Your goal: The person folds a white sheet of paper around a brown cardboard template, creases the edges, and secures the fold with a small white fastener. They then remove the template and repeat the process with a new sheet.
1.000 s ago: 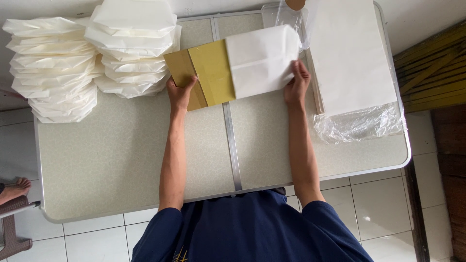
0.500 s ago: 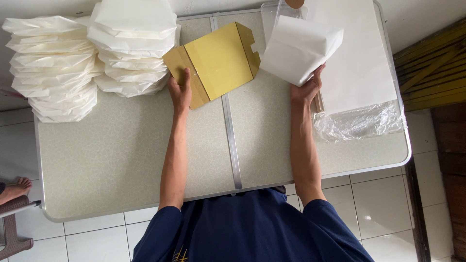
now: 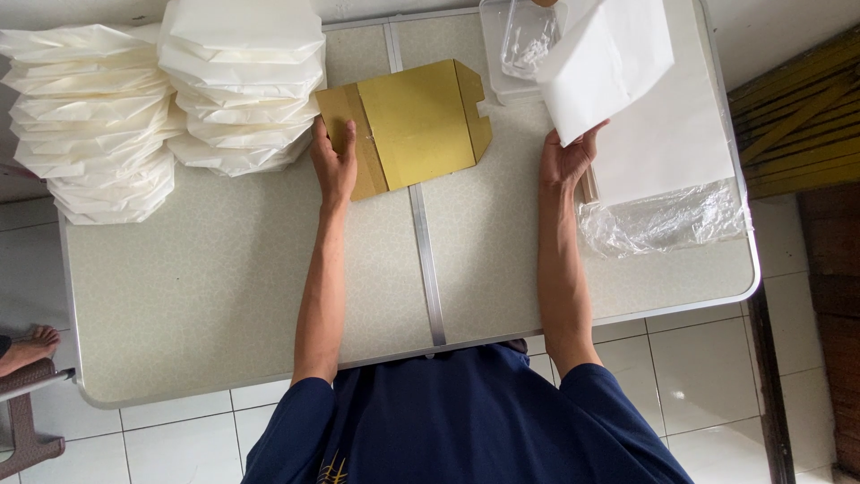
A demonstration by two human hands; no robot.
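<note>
My left hand (image 3: 335,166) presses flat on the left end of a brown cardboard template (image 3: 412,125) lying on the grey table (image 3: 224,287). My right hand (image 3: 566,159) holds a folded white paper bag (image 3: 607,64) by its lower corner, lifted off the table and tilted to the right, above a stack of white paper sheets (image 3: 667,148). The template lies bare, with its notched flap pointing right.
Two piles of finished white paper bags (image 3: 237,85) (image 3: 90,121) stand at the table's back left. A clear plastic tray (image 3: 520,45) sits at the back centre. Crumpled clear plastic wrap (image 3: 663,220) lies under the sheet stack. A bare foot (image 3: 27,345) shows at left.
The white bag lay over the cardboard template; my right hand has pulled it off and lifted it up to the right. My left hand stayed on the template, which tilted slightly.
</note>
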